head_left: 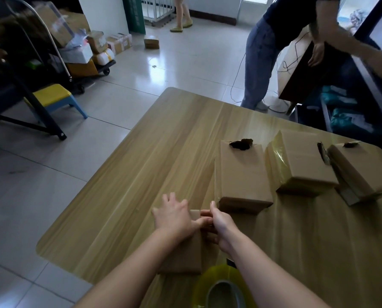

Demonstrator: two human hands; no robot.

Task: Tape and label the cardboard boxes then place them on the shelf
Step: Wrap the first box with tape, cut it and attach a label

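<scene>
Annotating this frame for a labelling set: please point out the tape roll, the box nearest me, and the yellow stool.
tape roll (219,272): head view, far side of its yellowish ring.
nearest box (191,256): head view, bare top face near its right edge.
yellow stool (52,93): head view, middle of its yellow seat.

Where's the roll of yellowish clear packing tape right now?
Head view, bottom edge, right of centre: the yellowish clear tape roll sits on the wooden table, just nearer the camera than the small brown cardboard box.

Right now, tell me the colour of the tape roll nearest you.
The tape roll is translucent yellow; the head view shows it best.
</scene>
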